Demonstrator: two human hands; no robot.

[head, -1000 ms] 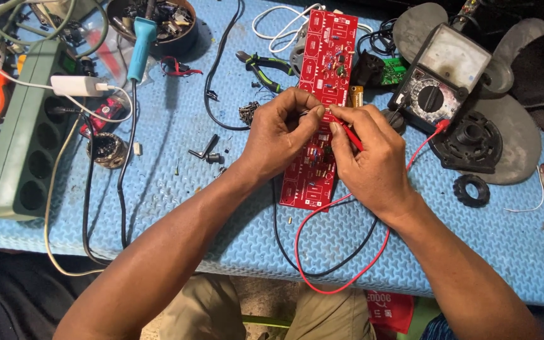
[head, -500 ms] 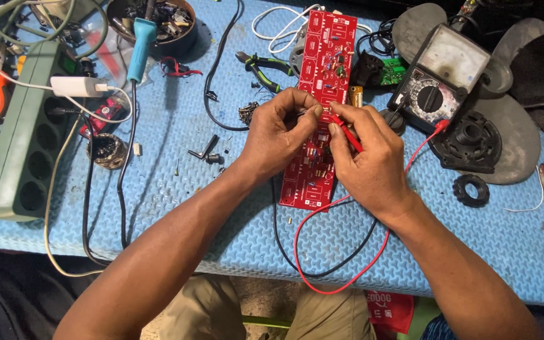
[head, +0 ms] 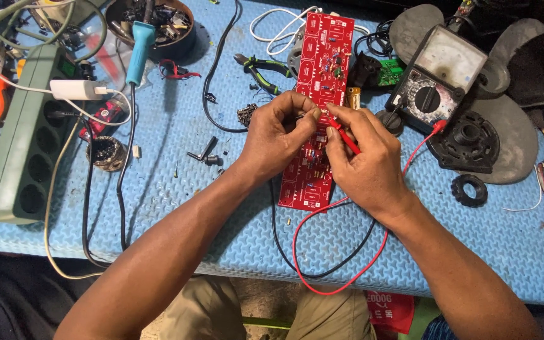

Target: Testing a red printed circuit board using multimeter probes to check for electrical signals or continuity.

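A blue foam mat (head: 177, 189) with a wavy embossed texture covers the desk, its near edge running above the person's knees. A long, narrow red circuit board (head: 319, 94) lies lengthwise at the desk's middle, reaching toward the far edge. The left hand (head: 275, 135) is pinched together over the board's middle; what its fingertips hold is hidden. The right hand (head: 363, 164) is closed around a thin red probe (head: 346, 138), its tip on the board just beside the left fingers. A red lead (head: 322, 277) and a black lead (head: 278, 245) loop toward the near edge. At the far right corner sits an analog multimeter (head: 439, 79) beside grey fan blades (head: 511, 132). A green power strip (head: 23, 145) lines the left edge; a blue-handled soldering iron (head: 138, 47) lies near the far edge. Open mat remains near the front.
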